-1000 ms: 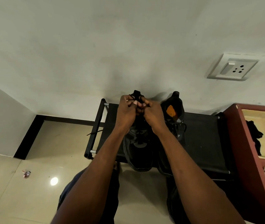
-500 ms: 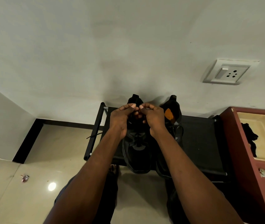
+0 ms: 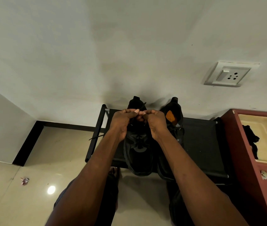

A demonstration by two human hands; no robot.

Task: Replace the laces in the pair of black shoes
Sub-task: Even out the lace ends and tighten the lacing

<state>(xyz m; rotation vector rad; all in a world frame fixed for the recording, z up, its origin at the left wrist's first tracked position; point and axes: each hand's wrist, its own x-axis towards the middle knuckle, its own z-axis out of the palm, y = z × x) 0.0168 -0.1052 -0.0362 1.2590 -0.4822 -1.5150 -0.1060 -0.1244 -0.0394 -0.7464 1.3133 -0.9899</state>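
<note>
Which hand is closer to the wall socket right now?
Right. The right hand works over the left shoe, below and left of the wall socket; the left hand sits farther left, beyond it.

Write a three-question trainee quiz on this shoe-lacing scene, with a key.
1. True or false: both shoes sit on the black rack.
2. Which shoe are the left hand and right hand working over: A, the left shoe, or B, the right shoe?
3. What colour is the patch inside the right shoe?

Key: 1 true. 2 A; both hands pinch its lace. 3 orange.
</note>
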